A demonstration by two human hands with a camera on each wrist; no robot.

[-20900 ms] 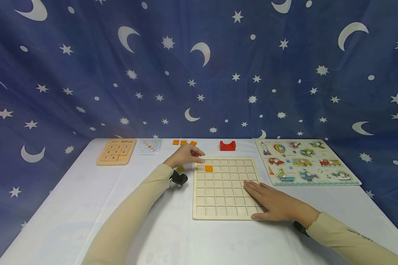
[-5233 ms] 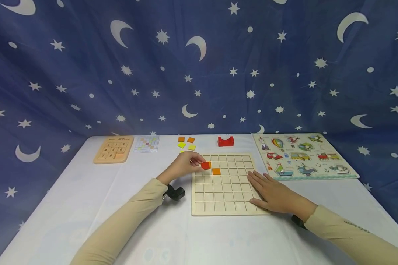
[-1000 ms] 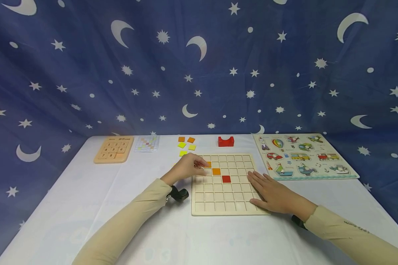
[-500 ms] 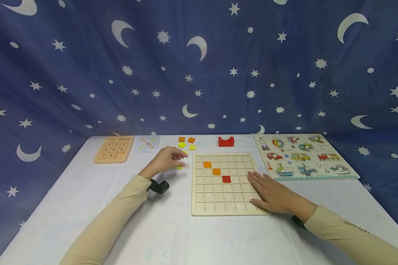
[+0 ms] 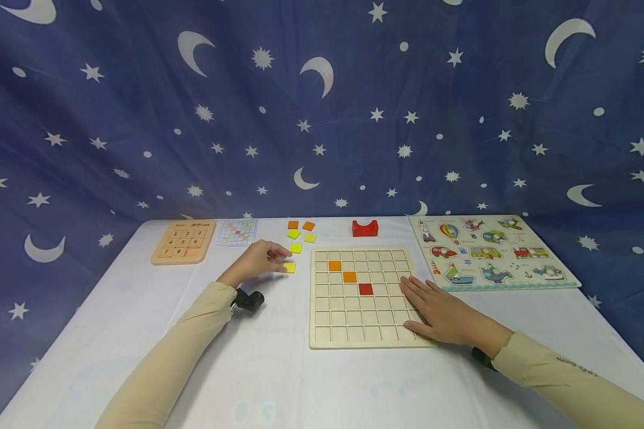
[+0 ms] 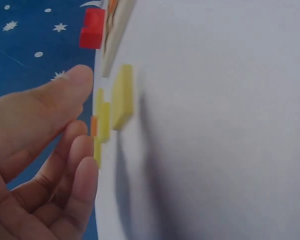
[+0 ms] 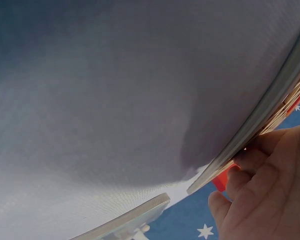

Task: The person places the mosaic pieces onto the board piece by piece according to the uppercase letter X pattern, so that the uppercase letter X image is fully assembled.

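Head view: the board (image 5: 370, 319) sat just right of centre on the table (image 5: 279, 369), with three squares filled that I could see: two orange tiles (image 5: 335, 266) and a red tile (image 5: 365, 289), stepping down to the right in a diagonal. The other visible squares were bare, and the right hand (image 5: 442, 316) hid a few at the right edge. Up and left of the board were six loose tiles, two orange (image 5: 308, 226) and four yellow (image 5: 296, 248). I'd call it early days, since no yellow showed in the board. The card (image 5: 237, 232), upper left, had coloured squares too small to read properly. The left hand (image 5: 257, 260) was left of centre by the lowest yellow tile (image 5: 290, 268); the right lay flat on the board.

Left wrist: the left grip was empty, fingers loosely bent with a gap to the thumb. That tile was just beyond the fingertips, left of centre.

Right wrist: the right hand was lower right, against the board's edge. Its grip looked relaxed, with nothing held that I could see.
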